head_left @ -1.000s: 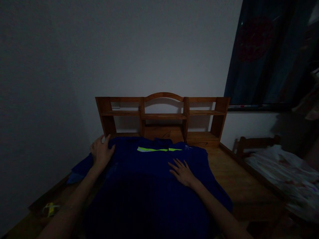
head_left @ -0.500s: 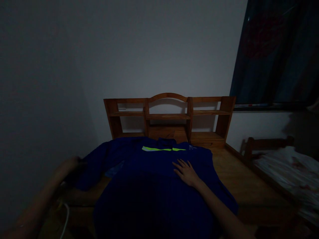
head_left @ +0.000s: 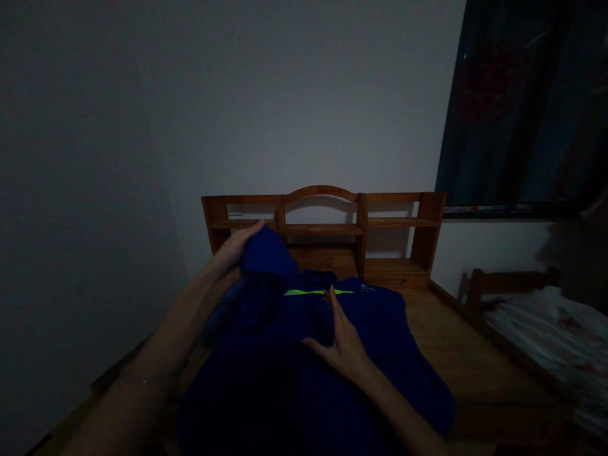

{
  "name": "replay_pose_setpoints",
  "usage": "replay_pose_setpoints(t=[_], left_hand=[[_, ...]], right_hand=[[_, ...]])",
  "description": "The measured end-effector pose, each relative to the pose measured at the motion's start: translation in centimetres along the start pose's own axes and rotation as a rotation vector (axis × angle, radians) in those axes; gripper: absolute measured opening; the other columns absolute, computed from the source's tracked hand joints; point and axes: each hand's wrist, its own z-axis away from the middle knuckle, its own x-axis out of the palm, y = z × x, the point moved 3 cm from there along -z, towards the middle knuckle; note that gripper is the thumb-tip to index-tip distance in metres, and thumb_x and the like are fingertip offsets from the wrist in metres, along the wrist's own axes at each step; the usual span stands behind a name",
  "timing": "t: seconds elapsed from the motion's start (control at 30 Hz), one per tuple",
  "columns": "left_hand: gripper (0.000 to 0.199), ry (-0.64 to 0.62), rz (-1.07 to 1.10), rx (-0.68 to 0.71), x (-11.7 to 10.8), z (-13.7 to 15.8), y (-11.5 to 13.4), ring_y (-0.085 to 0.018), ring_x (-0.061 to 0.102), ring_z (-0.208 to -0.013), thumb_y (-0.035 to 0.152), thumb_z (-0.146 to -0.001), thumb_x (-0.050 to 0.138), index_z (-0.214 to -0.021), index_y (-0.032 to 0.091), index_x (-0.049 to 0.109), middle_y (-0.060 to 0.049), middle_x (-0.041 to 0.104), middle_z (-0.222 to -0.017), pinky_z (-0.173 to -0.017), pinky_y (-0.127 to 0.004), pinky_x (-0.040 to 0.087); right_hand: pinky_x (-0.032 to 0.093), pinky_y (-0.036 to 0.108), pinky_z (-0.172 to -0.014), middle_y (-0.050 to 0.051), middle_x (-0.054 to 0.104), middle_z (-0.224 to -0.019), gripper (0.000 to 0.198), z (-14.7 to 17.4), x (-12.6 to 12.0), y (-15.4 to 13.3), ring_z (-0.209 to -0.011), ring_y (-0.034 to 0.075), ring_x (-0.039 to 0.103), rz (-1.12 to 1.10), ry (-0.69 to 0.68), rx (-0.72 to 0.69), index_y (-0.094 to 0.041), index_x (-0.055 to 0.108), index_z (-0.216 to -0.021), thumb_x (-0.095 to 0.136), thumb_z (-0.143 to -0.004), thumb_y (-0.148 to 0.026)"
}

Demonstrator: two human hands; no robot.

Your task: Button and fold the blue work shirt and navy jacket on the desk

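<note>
A dark blue shirt lies spread on the wooden desk, its collar toward the shelf. A yellow-green stripe crosses its chest, with small pale lettering on the right side. My left hand grips the shirt's left sleeve and holds it raised above the chest. Over the middle of the shirt is my right hand, fingers apart and thumb spread, holding nothing; whether it touches the cloth is unclear. A lighter blue piece of fabric shows beside the lifted sleeve. The shirt's lower part is lost in shadow.
A wooden shelf unit with an arched top stands at the back of the desk, against a pale wall. To the right are a wooden chair back and a white plastic-looking covering. A dark window is above.
My left hand has brought the sleeve up and rightward from the desk's left side, folding it over the shirt. My right hand has risen from lying flat and turned on its side.
</note>
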Motion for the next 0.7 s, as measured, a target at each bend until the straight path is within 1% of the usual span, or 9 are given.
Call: replay_pose_setpoints(t=[0.1,0.17,0.23,0.3,0.37,0.47,0.53,0.6,0.7], left_hand=[[0.041,-0.294,0.078,-0.107,7.5,1.6,-1.7,-0.019,0.065,-0.070,0.050,-0.080,0.055,-0.085,0.010,0.061,-0.005,0.066,-0.074,-0.067,-0.032,0.055],[0.039,-0.463,0.145,-0.141,10.6,3.3,-3.2,-0.020,0.065,-0.081,0.049,-0.084,0.050,-0.093,0.012,0.060,-0.008,0.067,-0.085,-0.076,-0.035,0.053],[0.036,-0.474,0.169,-0.070,11.8,5.7,-4.7,-0.021,0.062,-0.093,0.045,-0.089,0.042,-0.101,0.015,0.057,-0.010,0.064,-0.101,-0.084,-0.038,0.050],[0.032,-0.299,0.062,0.125,11.3,8.8,-6.3,-0.021,0.059,-0.100,0.040,-0.092,0.034,-0.103,0.019,0.055,-0.010,0.061,-0.109,-0.089,-0.039,0.046],[0.027,-0.175,-0.211,0.361,10.6,12.3,-8.3,-0.020,0.058,-0.098,0.034,-0.093,0.033,-0.098,0.023,0.057,-0.010,0.062,-0.101,-0.091,-0.038,0.044],[0.026,-0.638,-0.628,0.616,11.5,16.5,-13.0,-0.020,0.059,-0.096,0.029,-0.090,0.037,-0.104,0.025,0.059,-0.010,0.065,-0.097,-0.087,-0.037,0.045],[0.037,-0.740,-0.831,0.642,11.3,16.6,-16.4,-0.022,0.053,-0.113,0.031,-0.090,0.037,-0.124,0.024,0.051,-0.011,0.060,-0.118,-0.097,-0.041,0.040],[0.045,-0.645,-0.997,0.572,10.1,14.4,-19.4,-0.024,0.041,-0.126,0.036,-0.091,0.034,-0.134,0.024,0.041,-0.010,0.047,-0.136,-0.105,-0.044,0.033],[0.049,-0.410,-1.234,0.370,6.3,9.1,-22.4,-0.027,0.038,-0.129,0.042,-0.091,0.031,-0.136,0.022,0.040,-0.011,0.043,-0.139,-0.106,-0.045,0.029]], right_hand=[[0.034,0.043,-0.105,0.008,0.021,-0.148,0.117,-1.0,-2.0,-4.7,-0.132,0.024,0.031,-0.167,0.196,0.043,-0.024,-0.012,-0.144,0.071,-0.066,-0.052],[0.037,0.041,-0.103,0.008,0.033,-0.143,0.098,-1.6,-3.6,-5.1,-0.127,0.023,0.039,-0.229,0.348,0.103,-0.025,0.003,-0.146,0.066,-0.073,-0.048],[0.040,0.040,-0.099,0.007,0.051,-0.129,0.065,-2.2,-5.3,-3.3,-0.116,0.022,0.051,-0.277,0.435,0.181,-0.023,0.034,-0.139,0.057,-0.082,-0.044],[0.044,0.039,-0.094,0.007,0.064,-0.109,0.044,-2.7,-6.6,-0.2,-0.102,0.022,0.059,-0.337,0.461,0.294,-0.017,0.058,-0.117,0.056,-0.082,-0.044],[0.047,0.039,-0.088,0.007,0.068,-0.097,0.040,-3.1,-7.7,2.8,-0.095,0.024,0.062,-0.467,0.473,0.424,-0.014,0.065,-0.102,0.061,-0.077,-0.045],[0.052,0.037,-0.082,0.006,0.069,-0.096,0.041,-4.3,-8.7,5.0,-0.090,0.022,0.064,-0.805,0.469,0.542,-0.015,0.063,-0.104,0.065,-0.075,-0.043],[0.054,0.035,-0.080,0.005,0.069,-0.097,0.036,-5.6,-9.4,4.5,-0.090,0.021,0.064,-1.005,0.405,0.543,-0.016,0.061,-0.104,0.063,-0.077,-0.040],[0.055,0.035,-0.079,0.006,0.068,-0.097,0.030,-7.0,-10.4,3.1,-0.092,0.020,0.064,-1.087,0.350,0.489,-0.016,0.061,-0.100,0.059,-0.080,-0.039],[0.056,0.037,-0.078,0.006,0.068,-0.097,0.032,-8.6,-12.5,1.4,-0.095,0.020,0.063,-1.044,0.373,0.366,-0.016,0.061,-0.099,0.054,-0.084,-0.043]])
